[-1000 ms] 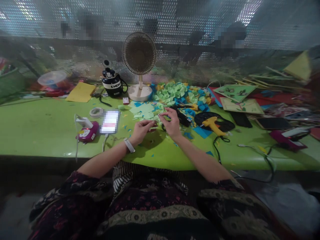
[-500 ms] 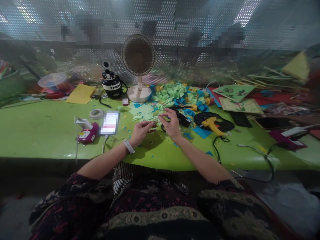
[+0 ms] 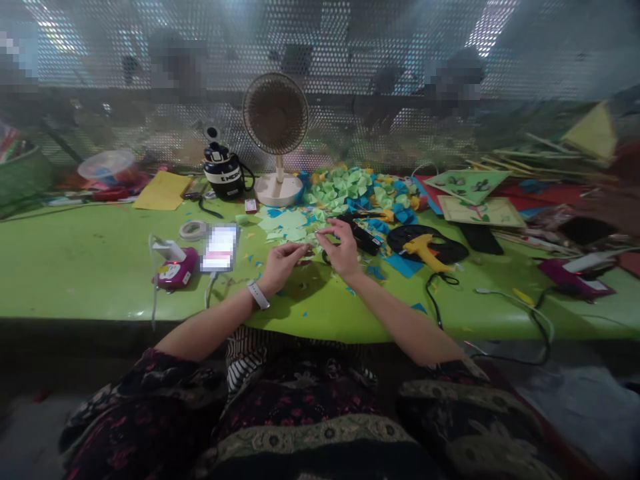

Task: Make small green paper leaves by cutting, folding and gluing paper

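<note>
Over the green tabletop (image 3: 100, 267), my left hand (image 3: 281, 265) is closed in a pinch, thumb against fingertips. Whatever it holds is too small to name. My right hand (image 3: 343, 252) faces it a short gap away, thumb and forefinger brought together; I cannot make out anything between them. Just beyond my fingers lie flat pale green paper pieces (image 3: 287, 225) and a heap of folded green paper shapes (image 3: 345, 187) mixed with blue and yellow ones. A black tool or device (image 3: 367, 239) rests behind my right hand, partly covered by it.
A yellow glue gun (image 3: 426, 251) lies at right on a black round object. A fan (image 3: 277, 190) and a dark bottle (image 3: 223, 179) stand at the back. Left are a lit phone (image 3: 219, 248), a tape roll (image 3: 193, 231) and a purple power socket (image 3: 175, 270). Cables cross the front right.
My hands have barely moved, still pinched. At the far right, a dark flat object has shifted rightward off its spot, with a blurred brownish shape beside it.
</note>
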Motion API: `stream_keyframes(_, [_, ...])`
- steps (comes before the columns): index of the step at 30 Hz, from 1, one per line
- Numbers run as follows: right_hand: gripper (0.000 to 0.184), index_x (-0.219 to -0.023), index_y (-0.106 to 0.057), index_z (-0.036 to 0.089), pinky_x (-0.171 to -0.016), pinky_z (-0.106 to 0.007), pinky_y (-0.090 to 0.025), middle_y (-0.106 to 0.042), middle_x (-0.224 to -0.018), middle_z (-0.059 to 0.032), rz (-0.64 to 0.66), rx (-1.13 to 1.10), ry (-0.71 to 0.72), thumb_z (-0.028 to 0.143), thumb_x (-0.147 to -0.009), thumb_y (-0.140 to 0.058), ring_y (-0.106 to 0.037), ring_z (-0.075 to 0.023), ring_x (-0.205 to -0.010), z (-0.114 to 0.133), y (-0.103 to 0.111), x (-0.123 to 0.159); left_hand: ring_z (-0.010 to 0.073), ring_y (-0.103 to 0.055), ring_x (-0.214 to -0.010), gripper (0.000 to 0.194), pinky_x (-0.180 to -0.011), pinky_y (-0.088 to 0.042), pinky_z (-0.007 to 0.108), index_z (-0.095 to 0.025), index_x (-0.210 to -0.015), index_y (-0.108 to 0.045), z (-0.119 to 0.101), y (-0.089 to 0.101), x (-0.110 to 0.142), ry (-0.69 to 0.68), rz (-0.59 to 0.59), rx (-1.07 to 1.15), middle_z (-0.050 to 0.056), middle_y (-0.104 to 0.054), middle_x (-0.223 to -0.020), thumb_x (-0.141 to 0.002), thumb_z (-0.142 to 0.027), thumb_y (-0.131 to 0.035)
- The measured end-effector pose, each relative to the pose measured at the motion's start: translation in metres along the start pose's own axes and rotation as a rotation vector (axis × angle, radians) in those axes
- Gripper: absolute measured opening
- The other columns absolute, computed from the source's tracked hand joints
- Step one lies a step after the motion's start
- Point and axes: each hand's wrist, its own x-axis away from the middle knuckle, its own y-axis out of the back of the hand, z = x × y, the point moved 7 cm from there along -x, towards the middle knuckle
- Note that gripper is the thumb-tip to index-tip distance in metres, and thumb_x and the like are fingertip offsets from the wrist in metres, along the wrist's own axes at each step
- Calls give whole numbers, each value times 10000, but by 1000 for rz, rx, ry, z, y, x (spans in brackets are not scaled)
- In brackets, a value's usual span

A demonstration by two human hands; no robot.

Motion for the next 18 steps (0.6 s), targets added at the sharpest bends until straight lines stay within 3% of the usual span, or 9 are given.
stream_keyframes(18, [92,-769,-669,237,-1065,-453,-391,-610,-1144,-85,12,46,45,327,-779,-655,-557,-261,-1156,10,3,0,172,-704,-757,439,-712,-595,319,-132,-800,-717,-3,0,-1,-37,10,-51,50,-726,-767,-602,-499,-855])
